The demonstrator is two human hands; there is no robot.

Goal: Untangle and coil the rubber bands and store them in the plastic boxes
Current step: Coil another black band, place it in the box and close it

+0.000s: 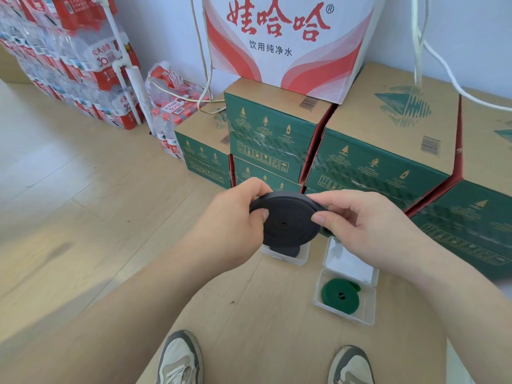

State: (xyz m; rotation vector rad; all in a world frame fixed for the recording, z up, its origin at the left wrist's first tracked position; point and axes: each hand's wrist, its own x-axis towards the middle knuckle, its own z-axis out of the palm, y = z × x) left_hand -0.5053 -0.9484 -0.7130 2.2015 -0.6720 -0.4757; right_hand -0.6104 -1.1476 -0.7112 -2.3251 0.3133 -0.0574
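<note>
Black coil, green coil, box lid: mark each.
black coil [292, 232], head view, flat face beside its centre hole
green coil [330, 297], head view, top face left of its hole
box lid [347, 263], head view, inner face

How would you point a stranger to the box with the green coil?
Start at the green cartons stacked by the wall. In front of them lie two clear boxes; take the right box, lid open. It alone holds a green coil; the left box holds something dark.

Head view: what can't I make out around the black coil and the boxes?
- Head view: left box, mostly hidden by the black coil and left hand; contents unclear.
- Coil's loose end, covered by right hand fingers.
- Shoes, cut off by bottom edge.
</note>
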